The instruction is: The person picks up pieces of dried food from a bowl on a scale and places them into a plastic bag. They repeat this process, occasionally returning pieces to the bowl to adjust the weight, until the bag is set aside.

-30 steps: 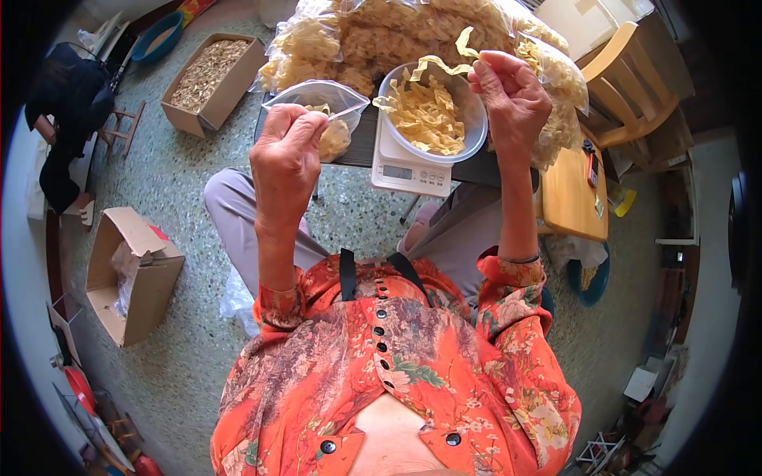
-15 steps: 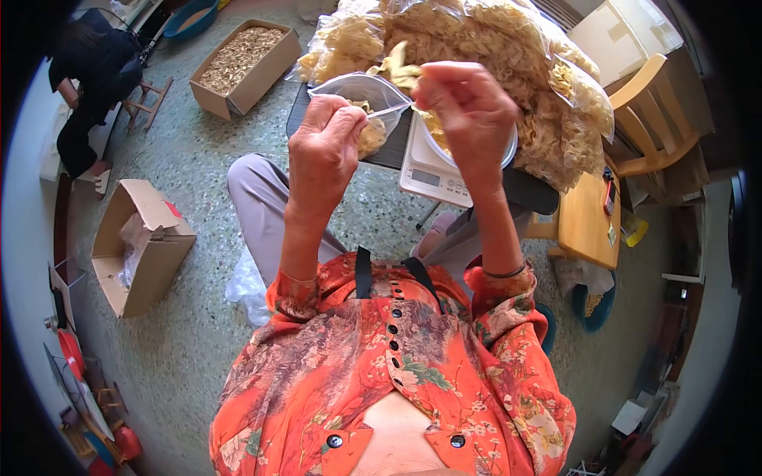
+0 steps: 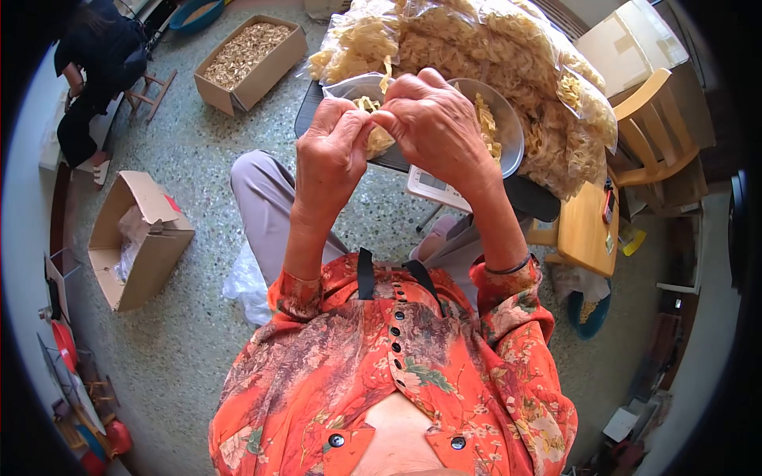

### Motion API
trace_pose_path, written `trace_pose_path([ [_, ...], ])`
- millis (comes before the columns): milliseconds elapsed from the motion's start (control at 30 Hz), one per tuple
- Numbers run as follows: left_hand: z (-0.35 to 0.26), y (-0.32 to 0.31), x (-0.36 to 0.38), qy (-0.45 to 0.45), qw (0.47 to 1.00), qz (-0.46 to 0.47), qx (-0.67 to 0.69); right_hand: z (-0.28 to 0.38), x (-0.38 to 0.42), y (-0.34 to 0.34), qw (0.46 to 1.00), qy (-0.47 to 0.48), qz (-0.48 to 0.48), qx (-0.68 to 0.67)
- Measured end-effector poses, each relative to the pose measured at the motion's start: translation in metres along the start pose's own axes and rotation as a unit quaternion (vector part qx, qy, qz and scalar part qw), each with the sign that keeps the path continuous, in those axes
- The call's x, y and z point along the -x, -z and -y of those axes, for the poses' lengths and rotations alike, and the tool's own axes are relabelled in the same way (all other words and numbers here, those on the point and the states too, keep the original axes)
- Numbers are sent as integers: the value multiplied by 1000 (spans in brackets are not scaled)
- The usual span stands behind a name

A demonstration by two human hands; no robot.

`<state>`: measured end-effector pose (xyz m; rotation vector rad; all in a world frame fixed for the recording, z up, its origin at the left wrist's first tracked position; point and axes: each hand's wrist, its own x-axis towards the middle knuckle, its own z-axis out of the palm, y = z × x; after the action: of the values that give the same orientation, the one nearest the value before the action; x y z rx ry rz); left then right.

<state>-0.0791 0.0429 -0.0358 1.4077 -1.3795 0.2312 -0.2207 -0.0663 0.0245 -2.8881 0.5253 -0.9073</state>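
My left hand is closed on the rim of a clear plastic bag, which holds some dried yellow slices. Beside it, my right hand bends over the bag's mouth, its fingertips close to my left thumb. A yellow dried slice sticks up past the right fingers; the rest of that grip is hidden. Behind the right wrist sits a clear round bowl with more dried slices. A white scale shows partly beneath the right forearm.
Filled bags of dried slices are heaped across the dark table. A wooden chair stands right. On the floor are a carton of brownish pieces, an open carton and clear plastic. Another person sits far left.
My right hand has moved left and slightly down, bringing the dried slices to the bag's mouth. The bowl is more exposed now. My left hand keeps its hold on the bag.
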Motion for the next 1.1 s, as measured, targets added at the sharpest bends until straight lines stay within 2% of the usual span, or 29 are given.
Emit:
trace_pose_path([
  [100, 1, 0, 0, -14, 1000, -1, -11, -10, -5, -4, 998, 45, 36, -8],
  [167, 1, 2, 0, 2, 1000, 3, -2, -17, -9, -3, 971, 1, -122, -204],
  [200, 1, 2, 1, 3, 1000, 1, -2, -20, -8, 1, 951, -57, -143, -270],
  [267, 2, 1, 2, 7, 1000, 8, -6, -23, -9, -3, 945, -190, -160, -214],
  [300, 1, 0, 1, 5, 1000, 6, -7, -27, -10, -8, 945, -188, -162, -214],
  [367, -3, 0, 2, 24, 1000, 8, 14, -32, -11, -17, 976, -153, -67, -139],
  [400, -4, 0, 1, 23, 1000, 8, 15, -34, -9, -20, 976, -153, -69, -138],
  [467, -6, 2, 0, 14, 1000, 14, 7, -27, -9, -23, 938, -217, -15, -270],
  [533, -2, 1, 0, 6, 1000, 10, -3, -23, -9, -27, 942, -197, -37, -270],
  [600, 1, 1, 0, -2, 1000, 9, -11, -23, -8, -35, 968, -40, -164, -186],
  [633, 2, 0, 0, -4, 1000, 6, -12, -18, -7, -34, 972, -36, -177, -151],
  [667, 2, 0, 0, -6, 1000, 3, -12, -19, -7, -33, 972, -37, -177, -151],
  [733, 0, 0, 0, -5, 1000, 4, -10, -21, -5, -30, 986, 25, -115, -118],
  [867, 1, -1, 0, -3, 1000, -1, -7, -22, 1, -27, 997, 29, -13, -66],
  [933, 0, 0, 0, -3, 1000, -1, -9, -22, 0, -22, 996, 21, -3, -84],
  [1000, -1, 1, 0, -3, 1000, 1, -10, -23, -1, -14, 985, 11, -99, -144],
  [1100, 0, 1, 0, -1, 1000, 11, -14, -29, 8, 2, 966, -37, -190, -172],
])
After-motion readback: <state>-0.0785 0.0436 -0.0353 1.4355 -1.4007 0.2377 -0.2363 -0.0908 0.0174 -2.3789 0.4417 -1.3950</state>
